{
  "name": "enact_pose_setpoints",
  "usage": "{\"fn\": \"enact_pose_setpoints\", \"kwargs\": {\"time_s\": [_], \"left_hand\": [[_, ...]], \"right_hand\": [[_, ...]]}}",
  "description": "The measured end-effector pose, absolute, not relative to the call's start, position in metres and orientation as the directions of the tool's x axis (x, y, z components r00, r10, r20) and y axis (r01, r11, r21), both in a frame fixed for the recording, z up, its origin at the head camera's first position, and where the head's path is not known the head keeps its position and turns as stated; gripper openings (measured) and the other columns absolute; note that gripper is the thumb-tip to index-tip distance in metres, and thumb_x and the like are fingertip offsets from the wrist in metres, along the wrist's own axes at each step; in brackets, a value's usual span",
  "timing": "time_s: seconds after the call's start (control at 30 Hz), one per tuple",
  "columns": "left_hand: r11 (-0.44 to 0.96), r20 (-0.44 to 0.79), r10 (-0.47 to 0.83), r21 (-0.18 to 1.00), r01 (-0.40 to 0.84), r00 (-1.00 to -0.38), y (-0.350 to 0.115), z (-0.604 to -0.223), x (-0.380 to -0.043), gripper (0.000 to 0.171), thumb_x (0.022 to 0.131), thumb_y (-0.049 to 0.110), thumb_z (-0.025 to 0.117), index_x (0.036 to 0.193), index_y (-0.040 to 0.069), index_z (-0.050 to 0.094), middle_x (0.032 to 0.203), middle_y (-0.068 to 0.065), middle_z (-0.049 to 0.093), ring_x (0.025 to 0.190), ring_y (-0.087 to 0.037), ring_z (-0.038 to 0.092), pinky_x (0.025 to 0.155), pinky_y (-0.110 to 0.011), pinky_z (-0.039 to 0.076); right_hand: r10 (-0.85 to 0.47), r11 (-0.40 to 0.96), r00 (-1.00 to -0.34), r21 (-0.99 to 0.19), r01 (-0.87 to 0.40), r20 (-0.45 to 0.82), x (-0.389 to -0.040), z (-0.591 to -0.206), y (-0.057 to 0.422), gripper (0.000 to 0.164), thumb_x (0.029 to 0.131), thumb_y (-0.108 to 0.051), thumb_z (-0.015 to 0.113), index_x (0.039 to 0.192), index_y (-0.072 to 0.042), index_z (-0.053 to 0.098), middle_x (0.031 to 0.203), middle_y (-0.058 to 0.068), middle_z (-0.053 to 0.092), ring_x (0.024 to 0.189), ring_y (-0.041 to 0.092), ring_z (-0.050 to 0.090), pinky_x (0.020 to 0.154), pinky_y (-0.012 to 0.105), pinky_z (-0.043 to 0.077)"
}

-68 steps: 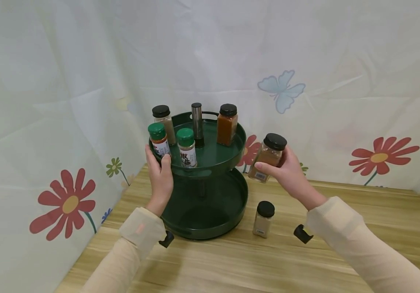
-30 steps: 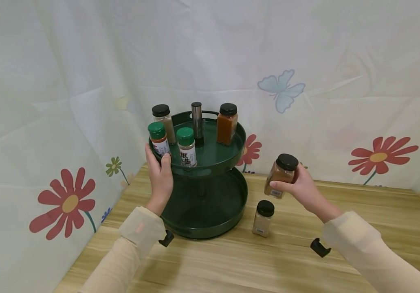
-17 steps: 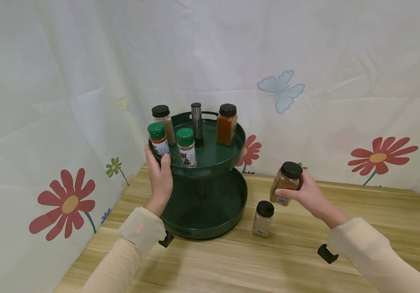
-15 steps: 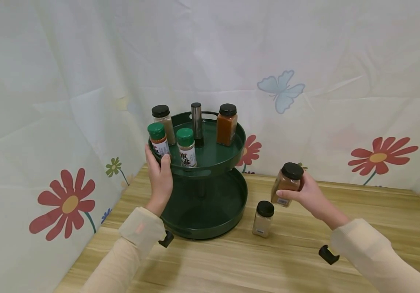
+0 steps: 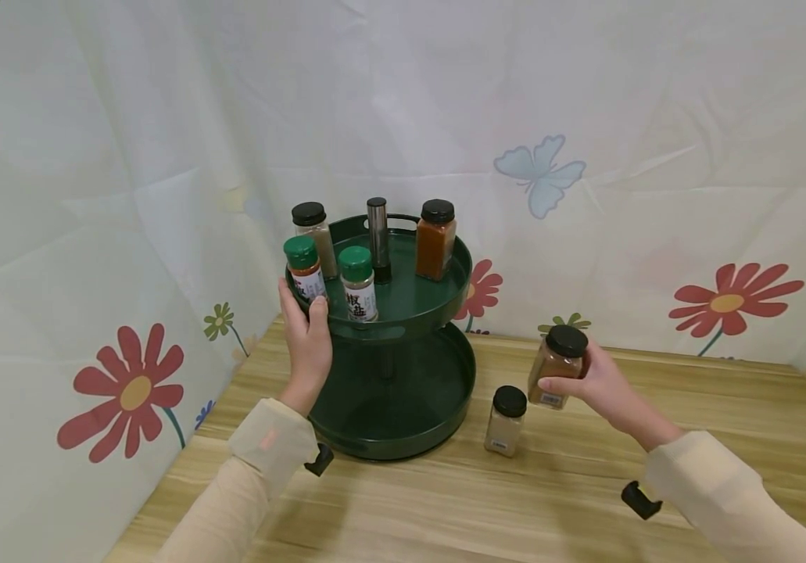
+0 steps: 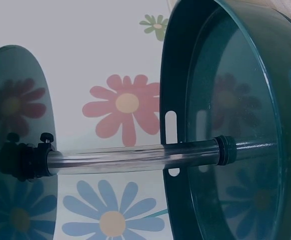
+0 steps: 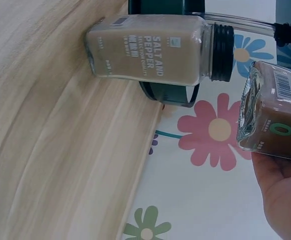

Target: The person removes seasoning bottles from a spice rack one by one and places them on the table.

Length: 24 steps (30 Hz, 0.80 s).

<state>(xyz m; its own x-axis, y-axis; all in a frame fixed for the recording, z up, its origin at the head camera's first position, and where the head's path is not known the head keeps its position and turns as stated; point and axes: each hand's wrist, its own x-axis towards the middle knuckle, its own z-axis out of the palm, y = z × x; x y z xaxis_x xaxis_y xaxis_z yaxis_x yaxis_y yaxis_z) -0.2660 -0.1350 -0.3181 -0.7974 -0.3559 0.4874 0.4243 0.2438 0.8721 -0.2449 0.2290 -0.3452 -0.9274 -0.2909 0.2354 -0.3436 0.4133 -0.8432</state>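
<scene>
A green two-tier turntable rack [image 5: 346,447] stands on the wooden table. My left hand [image 5: 307,344] rests against the left front rim of its upper tray, fingers along the outside, thumb by a green-capped seasoning bottle [image 5: 304,270]. My right hand [image 5: 610,391] grips a square spice jar [image 5: 556,377] of brown powder with a black lid. In the right wrist view that jar's base shows raised above the tabletop. Just left of it a salt and pepper jar [image 5: 504,426] stands upright on the table. The left wrist view shows the post [image 6: 115,159] between the tiers, but not my fingers' hold.
On the upper tray stand another green-capped bottle [image 5: 359,289], a pale powder jar [image 5: 318,242], an orange-red powder jar [image 5: 435,242] and the central metal post [image 5: 377,234]. A flower-printed cloth [image 5: 656,156] hangs behind the table [image 5: 431,516].
My right hand has carried the brown powder jar right and down, away from the upper tray, toward the table behind the salt and pepper jar. My left hand has stayed put.
</scene>
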Motion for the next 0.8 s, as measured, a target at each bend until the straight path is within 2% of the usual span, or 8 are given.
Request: {"fn": "enact_pose_setpoints", "kwargs": {"time_s": [0.2, 0.37, 0.63, 0.8], "left_hand": [[0.24, 0.491, -0.354, 0.87, 0.43, -0.796, -0.135, -0.318, -0.267, 0.069, 0.091, 0.031, 0.038, 0.145, 0.012, -0.002, 0.152, -0.006, 0.002, 0.135, -0.015, 0.007, 0.11, -0.044, 0.008], [0.238, 0.498, -0.353, 0.866, 0.439, -0.792, -0.135, -0.318, -0.267, 0.069, 0.091, 0.03, 0.038, 0.145, 0.012, -0.003, 0.152, -0.005, 0.003, 0.135, -0.014, 0.007, 0.11, -0.043, 0.008], [0.23, 0.501, -0.352, 0.865, 0.446, -0.791, -0.135, -0.318, -0.267, 0.069, 0.091, 0.03, 0.038, 0.145, 0.012, -0.003, 0.152, -0.005, 0.003, 0.135, -0.014, 0.007, 0.11, -0.043, 0.008], [0.232, 0.5, -0.351, 0.865, 0.444, -0.792, -0.135, -0.318, -0.267, 0.069, 0.091, 0.03, 0.038, 0.145, 0.013, -0.002, 0.152, -0.004, 0.003, 0.135, -0.014, 0.008, 0.11, -0.043, 0.008]], "right_hand": [[-0.308, 0.412, -0.922, -0.84, -0.353, 0.236, -0.245, -0.351, 0.234, 0.06, 0.079, -0.014, 0.067, 0.128, 0.0, 0.036, 0.11, 0.02, 0.053, 0.09, 0.012, 0.057, 0.073, 0.036, 0.049], [-0.312, 0.401, -0.923, -0.849, -0.344, 0.226, -0.245, -0.356, 0.236, 0.055, 0.078, -0.012, 0.067, 0.123, 0.002, 0.039, 0.109, 0.019, 0.052, 0.089, 0.013, 0.057, 0.071, 0.037, 0.05], [-0.274, 0.488, -0.948, -0.826, -0.284, 0.164, -0.246, -0.364, 0.241, 0.063, 0.077, -0.019, 0.07, 0.126, 0.003, 0.036, 0.106, 0.018, 0.054, 0.091, 0.023, 0.055, 0.072, 0.04, 0.048], [-0.287, 0.509, -0.946, -0.812, -0.286, 0.154, -0.247, -0.372, 0.241, 0.061, 0.076, -0.022, 0.07, 0.124, 0.001, 0.039, 0.108, 0.017, 0.054, 0.093, 0.025, 0.052, 0.073, 0.042, 0.046]]}}
